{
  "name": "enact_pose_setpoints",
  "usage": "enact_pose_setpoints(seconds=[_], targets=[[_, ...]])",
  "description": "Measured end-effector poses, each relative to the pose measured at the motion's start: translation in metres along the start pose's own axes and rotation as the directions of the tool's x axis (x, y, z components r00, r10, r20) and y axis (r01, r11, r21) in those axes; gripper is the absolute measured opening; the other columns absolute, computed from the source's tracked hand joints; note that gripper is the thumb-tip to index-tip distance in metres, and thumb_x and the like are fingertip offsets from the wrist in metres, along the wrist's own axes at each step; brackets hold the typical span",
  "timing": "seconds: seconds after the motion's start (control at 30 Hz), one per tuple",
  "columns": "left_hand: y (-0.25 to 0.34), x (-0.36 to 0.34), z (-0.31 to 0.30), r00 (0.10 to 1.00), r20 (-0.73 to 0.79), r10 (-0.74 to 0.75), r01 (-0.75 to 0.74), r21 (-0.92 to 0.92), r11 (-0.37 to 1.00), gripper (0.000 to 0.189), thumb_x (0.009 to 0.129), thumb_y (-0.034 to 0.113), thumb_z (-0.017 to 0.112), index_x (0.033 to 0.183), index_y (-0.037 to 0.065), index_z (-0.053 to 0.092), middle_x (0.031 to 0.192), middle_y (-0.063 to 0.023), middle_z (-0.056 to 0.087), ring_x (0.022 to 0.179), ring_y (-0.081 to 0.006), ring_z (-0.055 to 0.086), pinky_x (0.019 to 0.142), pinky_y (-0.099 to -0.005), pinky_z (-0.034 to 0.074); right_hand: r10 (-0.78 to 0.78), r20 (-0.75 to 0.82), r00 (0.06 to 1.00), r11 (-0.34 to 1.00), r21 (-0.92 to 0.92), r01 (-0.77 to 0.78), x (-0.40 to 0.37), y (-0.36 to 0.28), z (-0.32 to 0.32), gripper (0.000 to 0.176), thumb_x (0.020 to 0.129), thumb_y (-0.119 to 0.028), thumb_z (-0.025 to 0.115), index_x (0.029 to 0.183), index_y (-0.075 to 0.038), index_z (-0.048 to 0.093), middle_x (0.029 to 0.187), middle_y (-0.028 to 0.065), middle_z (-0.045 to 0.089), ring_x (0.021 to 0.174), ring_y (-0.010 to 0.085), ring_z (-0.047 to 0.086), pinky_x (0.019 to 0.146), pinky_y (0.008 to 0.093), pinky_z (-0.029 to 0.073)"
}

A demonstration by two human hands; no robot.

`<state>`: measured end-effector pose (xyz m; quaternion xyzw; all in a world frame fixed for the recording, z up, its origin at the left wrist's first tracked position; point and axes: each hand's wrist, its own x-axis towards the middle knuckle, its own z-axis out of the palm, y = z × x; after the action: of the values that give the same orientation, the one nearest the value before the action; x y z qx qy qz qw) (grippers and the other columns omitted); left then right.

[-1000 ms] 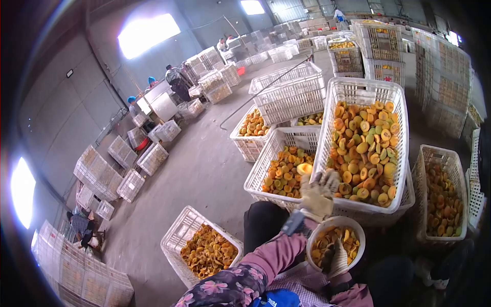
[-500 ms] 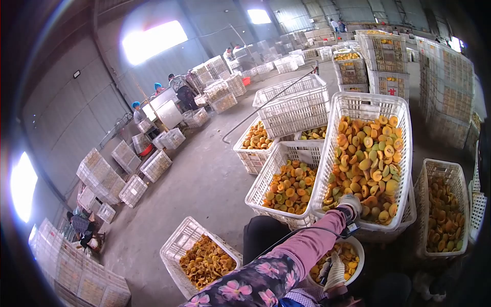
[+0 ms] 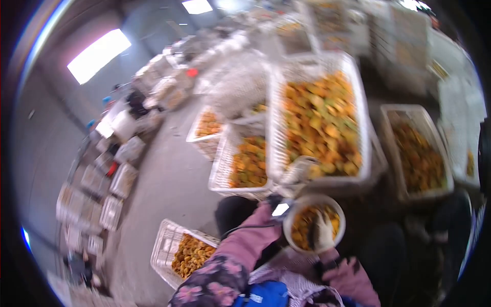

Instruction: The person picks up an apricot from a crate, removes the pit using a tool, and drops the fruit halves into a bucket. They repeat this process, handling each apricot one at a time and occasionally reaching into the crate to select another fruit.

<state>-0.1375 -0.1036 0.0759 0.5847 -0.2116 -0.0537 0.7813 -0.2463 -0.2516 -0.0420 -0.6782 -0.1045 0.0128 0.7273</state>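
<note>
My left hand (image 3: 299, 171), in a pale glove, is at the near corner of a large white crate (image 3: 364, 128) heaped with halved orange-yellow fruit (image 3: 322, 123). Motion blur hides whether its fingers are closed on anything. A small device with a bright screen (image 3: 281, 209) is strapped at that wrist. Below, my gloved right hand (image 3: 324, 231) reaches into a round white bucket (image 3: 341, 212) of orange fruit pieces (image 3: 302, 222). It is closed around a slim dark tool (image 3: 312, 236), whose exact kind I cannot make out.
Another white crate of fruit (image 3: 217, 174) stands left of the large one. A crate of darker, shrivelled fruit pieces (image 3: 159, 250) sits on the floor lower left. To the right is one more filled crate (image 3: 446, 169). Stacked crates (image 3: 399, 46) rise behind; blurred people (image 3: 137, 102) are far left.
The view has swung right and down and is blurred. My left hand has drawn back from the fruit to the crate's near corner. My right hand is still in the bucket.
</note>
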Motion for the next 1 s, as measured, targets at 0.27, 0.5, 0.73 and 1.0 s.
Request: enact_pose_setpoints(seconds=[0.27, 0.5, 0.73, 1.0], targets=[[-0.032, -0.062, 0.064, 0.742, -0.615, -0.266, 0.093, -0.298, 0.95, 0.023, 0.092, 0.023, 0.045, 0.092, 0.003, 0.057, 0.085, -0.008, 0.061, 0.077, -0.0188, 0.06, 0.07, -0.0303, 0.051, 0.274, -0.016, 0.962, 0.957, -0.095, -0.274, 0.002, -0.068, 0.004, 0.043, 0.088, -0.036, 0.049, 0.107, 0.002, 0.051, 0.087, 0.0275, 0.06, 0.084, 0.0427, 0.058, 0.07, 0.0439, 0.046], [-0.056, -0.089, 0.068, 0.766, -0.639, -0.068, 0.084, -0.005, 0.996, 0.031, 0.096, 0.021, 0.041, 0.121, 0.004, 0.049, 0.107, -0.0098, 0.059, 0.097, -0.0174, 0.057, 0.084, -0.031, 0.048, 0.35, 0.074, 0.934, 0.934, -0.109, -0.341, 0.003, -0.073, -0.001, 0.04, 0.092, -0.03, 0.045, 0.113, 0.003, 0.047, 0.094, 0.0262, 0.059, 0.089, 0.0397, 0.057, 0.074, 0.0388, 0.046], [-0.046, -0.088, 0.059, 0.867, -0.466, -0.177, 0.201, 0.0, 0.98, 0.029, 0.094, 0.013, 0.039, 0.117, -0.002, 0.046, 0.103, -0.0082, 0.058, 0.094, -0.0186, 0.057, 0.084, -0.0286, 0.046, 0.396, 0.164, 0.904, 0.893, -0.3, -0.337, 0.0, -0.09, -0.009, 0.035, 0.091, -0.023, 0.045, 0.114, 0.004, 0.047, 0.088, 0.0281, 0.059, 0.085, 0.0413, 0.057, 0.071, 0.0398, 0.046], [0.0, -0.076, 0.061, 0.945, -0.205, -0.256, 0.301, 0.231, 0.925, 0.036, 0.089, 0.035, 0.051, 0.085, 0.001, 0.06, 0.076, -0.0061, 0.061, 0.065, -0.0139, 0.056, 0.061, -0.0236, 0.045, 0.594, 0.579, 0.558, 0.491, 0.289, -0.822, -0.004, -0.109, -0.009, 0.028, 0.092, -0.032, 0.046, 0.096, -0.008, 0.059, 0.065, 0.0058, 0.056, 0.051, 0.0187, 0.05, 0.046, 0.0291, 0.041]])
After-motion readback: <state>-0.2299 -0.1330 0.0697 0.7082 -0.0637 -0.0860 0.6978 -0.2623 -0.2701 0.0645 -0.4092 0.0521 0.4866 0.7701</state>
